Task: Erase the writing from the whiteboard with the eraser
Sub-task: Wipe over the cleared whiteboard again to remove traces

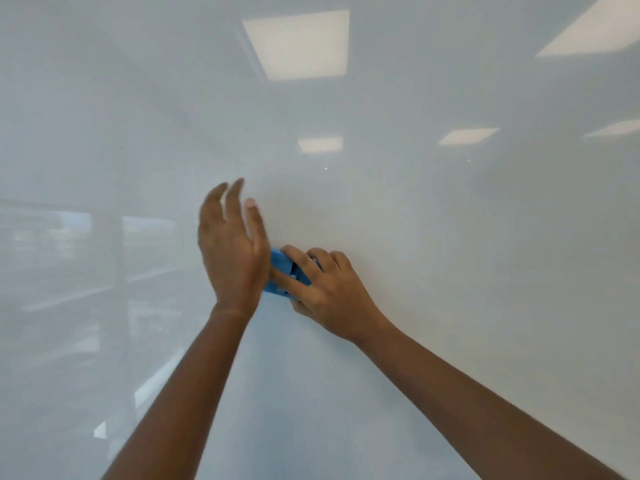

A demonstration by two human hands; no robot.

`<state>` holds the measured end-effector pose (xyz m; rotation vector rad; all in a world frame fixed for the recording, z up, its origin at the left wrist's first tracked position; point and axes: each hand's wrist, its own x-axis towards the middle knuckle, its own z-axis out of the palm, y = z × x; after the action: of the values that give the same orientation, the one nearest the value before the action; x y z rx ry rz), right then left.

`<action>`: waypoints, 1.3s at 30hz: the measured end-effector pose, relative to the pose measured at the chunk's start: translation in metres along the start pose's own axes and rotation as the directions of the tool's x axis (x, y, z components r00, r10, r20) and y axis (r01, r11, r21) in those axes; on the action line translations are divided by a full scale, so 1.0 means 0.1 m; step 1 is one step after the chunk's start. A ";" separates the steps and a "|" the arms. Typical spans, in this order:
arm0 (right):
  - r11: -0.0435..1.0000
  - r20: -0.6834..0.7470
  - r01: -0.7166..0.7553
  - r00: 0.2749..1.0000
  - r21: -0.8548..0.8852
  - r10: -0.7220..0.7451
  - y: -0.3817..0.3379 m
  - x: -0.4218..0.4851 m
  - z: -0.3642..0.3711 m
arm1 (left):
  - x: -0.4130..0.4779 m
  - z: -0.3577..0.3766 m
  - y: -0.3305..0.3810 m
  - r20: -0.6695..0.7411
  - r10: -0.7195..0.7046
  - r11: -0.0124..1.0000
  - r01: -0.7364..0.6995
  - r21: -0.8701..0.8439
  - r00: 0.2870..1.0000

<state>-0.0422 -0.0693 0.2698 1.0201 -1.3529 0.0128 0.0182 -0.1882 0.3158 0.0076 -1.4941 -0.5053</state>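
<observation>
A glossy whiteboard fills the whole view, and I see no writing on the part that shows. A small blue eraser is pressed flat against the board near the middle. My right hand grips it, fingers curled over its top and thumb below. My left hand is raised just left of the eraser, fingers straight and apart, its palm edge touching or nearly touching the eraser's left end. The left hand hides part of the eraser.
The board's surface mirrors ceiling light panels at the top and right, and faint window shapes at the left. Both forearms reach in from the bottom edge.
</observation>
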 end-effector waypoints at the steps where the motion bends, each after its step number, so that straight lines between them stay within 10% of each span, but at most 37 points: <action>1: 0.999 -0.010 -0.036 0.999 -0.010 0.036 -0.04 -0.01 0.02 | 0.03 -0.03 -0.08 -0.019 -0.043 0.999 0.043 0.000 0.999; 12: 0.939 0.058 0.342 0.938 0.017 -0.343 0.29 -0.18 -0.12 | -0.09 -0.03 -0.59 0.124 -0.051 0.996 0.041 0.082 0.991; 22: 0.973 0.061 -0.151 0.985 -0.174 0.164 0.95 0.69 -0.39 | -0.25 0.26 -0.41 -0.024 -0.160 0.987 0.160 0.006 0.987; 31: 0.951 0.193 -0.127 0.964 -0.281 0.186 1.08 0.96 -0.36 | -0.37 0.52 -0.40 -0.067 -0.186 0.973 0.193 0.124 0.980; 39: 0.681 -0.156 -0.665 0.741 -0.307 0.653 2.26 0.53 -1.04 | -0.38 0.56 -0.45 -0.085 -0.142 0.978 0.153 0.141 0.986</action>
<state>-0.0695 0.0992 0.4586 0.1852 -1.5646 0.3271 -0.0488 -0.1992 0.2715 0.2520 -1.4613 -0.5079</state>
